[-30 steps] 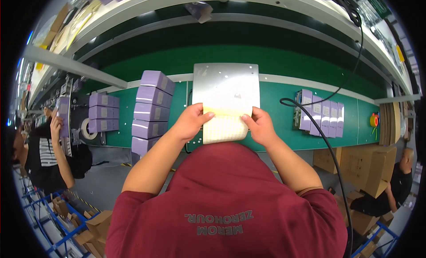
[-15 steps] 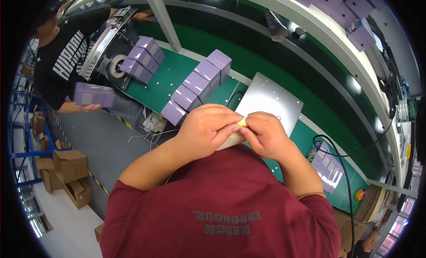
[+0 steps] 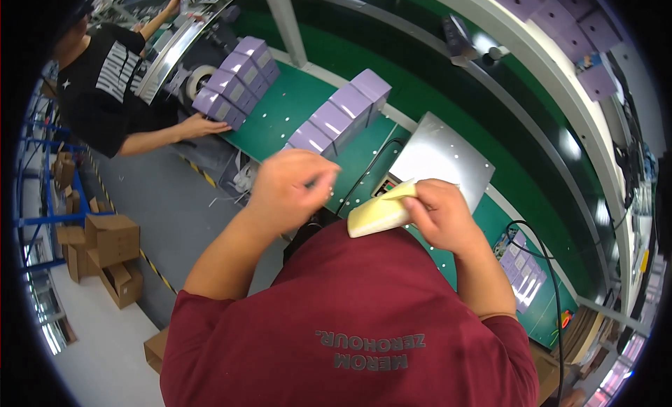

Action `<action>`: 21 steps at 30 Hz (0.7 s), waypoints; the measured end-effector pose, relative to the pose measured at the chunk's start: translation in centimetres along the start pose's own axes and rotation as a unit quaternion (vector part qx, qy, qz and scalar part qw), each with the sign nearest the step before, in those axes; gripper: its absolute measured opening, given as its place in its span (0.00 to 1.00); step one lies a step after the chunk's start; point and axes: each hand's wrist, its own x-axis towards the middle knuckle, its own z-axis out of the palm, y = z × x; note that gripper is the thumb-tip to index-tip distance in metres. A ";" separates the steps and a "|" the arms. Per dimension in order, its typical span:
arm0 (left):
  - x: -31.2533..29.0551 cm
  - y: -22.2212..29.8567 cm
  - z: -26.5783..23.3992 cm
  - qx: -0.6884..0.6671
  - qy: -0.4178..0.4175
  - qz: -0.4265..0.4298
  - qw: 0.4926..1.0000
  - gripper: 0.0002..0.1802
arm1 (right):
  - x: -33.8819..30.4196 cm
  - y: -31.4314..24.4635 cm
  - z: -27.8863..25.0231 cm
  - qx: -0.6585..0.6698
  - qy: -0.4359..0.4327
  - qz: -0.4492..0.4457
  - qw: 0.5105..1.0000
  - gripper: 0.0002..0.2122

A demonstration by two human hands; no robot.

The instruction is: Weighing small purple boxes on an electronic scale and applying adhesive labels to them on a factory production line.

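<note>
My right hand (image 3: 442, 209) pinches the end of a pale yellow pad of thin sheets (image 3: 378, 214) between thumb and fingers. One corner of its top layer lifts toward the fingertips, and the lower edge looks white. The pad is held just in front of my dark red shirt, and its exact kind is unclear. My left hand (image 3: 290, 186) is raised to the left of it, apart from it, a little blurred. Its fingers are loosely curled, with a gap between thumb and forefinger and nothing visible in them. A silver metal plate (image 3: 448, 158), like a scale's platform, lies beyond my right hand.
Purple boxes (image 3: 339, 116) stand in a row on the green bench (image 3: 283, 106). A co-worker's hand (image 3: 203, 127) touches another group of purple boxes (image 3: 238, 81) at the left. More lie at the right (image 3: 521, 270), near a black cable (image 3: 549, 288). Cardboard boxes (image 3: 112, 242) sit on the floor.
My left hand has let go of the yellow item and moved left. My right hand keeps it, and more of it shows. The co-worker's purple box has gone from mid-air to the bench group.
</note>
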 end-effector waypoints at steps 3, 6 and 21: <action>-2.5 -0.9 -1.1 0.047 0.005 -0.056 0.997 0.05 | -0.1 0.5 0.9 0.012 0.016 0.018 1.000 0.06; -2.9 -0.2 0.4 0.037 0.015 -0.039 0.998 0.06 | 0.7 0.1 1.7 0.008 -0.002 0.019 1.000 0.06; -0.5 0.6 1.3 -0.032 -0.001 0.092 0.995 0.05 | 4.8 -3.6 3.2 0.004 -0.073 -0.080 0.994 0.04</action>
